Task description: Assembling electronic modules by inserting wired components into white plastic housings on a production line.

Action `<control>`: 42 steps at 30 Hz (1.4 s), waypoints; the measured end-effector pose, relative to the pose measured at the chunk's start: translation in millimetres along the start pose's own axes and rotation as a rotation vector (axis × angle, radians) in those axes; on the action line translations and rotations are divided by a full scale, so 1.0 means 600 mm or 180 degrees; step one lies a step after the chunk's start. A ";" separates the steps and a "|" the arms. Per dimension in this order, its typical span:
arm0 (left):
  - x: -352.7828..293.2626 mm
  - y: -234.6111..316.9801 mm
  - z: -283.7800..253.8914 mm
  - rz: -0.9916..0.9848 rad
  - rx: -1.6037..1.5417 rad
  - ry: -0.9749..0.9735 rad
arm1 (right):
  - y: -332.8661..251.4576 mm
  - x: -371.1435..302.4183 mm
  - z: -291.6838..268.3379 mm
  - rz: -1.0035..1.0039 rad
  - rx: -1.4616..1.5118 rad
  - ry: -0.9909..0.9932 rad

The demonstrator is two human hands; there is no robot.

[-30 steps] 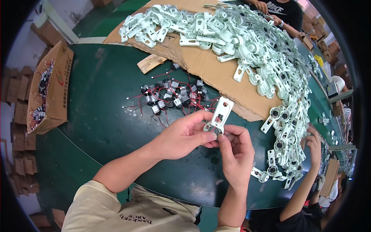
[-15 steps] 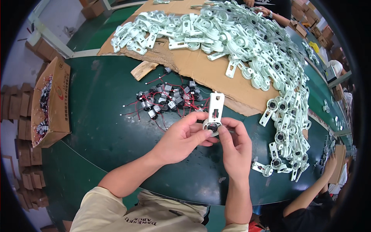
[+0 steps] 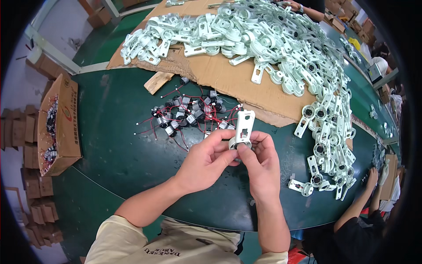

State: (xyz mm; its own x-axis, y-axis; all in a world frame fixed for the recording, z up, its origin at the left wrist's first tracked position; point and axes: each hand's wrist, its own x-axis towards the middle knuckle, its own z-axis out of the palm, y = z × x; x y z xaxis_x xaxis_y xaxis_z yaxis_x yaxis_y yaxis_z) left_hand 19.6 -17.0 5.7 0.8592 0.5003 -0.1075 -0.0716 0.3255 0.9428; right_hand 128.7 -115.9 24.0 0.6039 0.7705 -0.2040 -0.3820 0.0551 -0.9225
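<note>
Together above the green desk point(image 3: 110, 145): left hand point(image 3: 206, 160) and right hand point(image 3: 260, 165), both closed on one white plastic bracket point(image 3: 244, 130), held upright over the near desk edge, ring end down between the fingertips. Just beyond, touching the desk, a heap of small motors with red wires point(image 3: 189, 115). Farther off, a cardboard sheet point(image 3: 228, 81) under a big pile of white brackets point(image 3: 281, 39). At far left, an open carton point(image 3: 57, 125).
</note>
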 end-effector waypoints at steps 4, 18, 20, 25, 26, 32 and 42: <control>-0.004 -0.012 0.001 0.0235 0.0351 -0.0045 | 0.004 0.001 -0.010 0.0129 0.0217 0.0001; 0.000 0.012 -0.012 0.0377 0.0312 0.0166 | -0.002 0.002 -0.014 0.0028 -0.0021 -0.0322; -0.003 0.013 -0.016 0.0309 0.0246 0.0180 | 0.006 0.005 -0.012 -0.0215 -0.0033 -0.0474; 0.005 -0.001 -0.020 0.0700 0.1013 0.0247 | 0.013 -0.003 -0.005 -0.0301 -0.0246 -0.0437; 0.007 -0.008 -0.018 0.0695 0.0993 0.0185 | 0.016 -0.004 -0.010 -0.0337 -0.0383 -0.0328; 0.000 -0.003 -0.016 0.0378 0.0556 0.0250 | 0.031 0.021 -0.026 -0.0478 -0.0370 -0.0591; 0.000 0.005 -0.007 0.0711 0.1404 0.0260 | -0.087 0.015 -0.161 -0.2347 -0.3457 0.3272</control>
State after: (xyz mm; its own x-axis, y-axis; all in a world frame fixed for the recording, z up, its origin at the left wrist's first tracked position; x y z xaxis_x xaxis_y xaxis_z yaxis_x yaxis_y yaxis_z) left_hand 16.9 -12.5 7.2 0.8035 0.5860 0.1045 -0.0130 -0.1582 0.9873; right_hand 221.7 -173.5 38.6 0.7674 0.0466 0.6394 0.5402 -0.5840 -0.6058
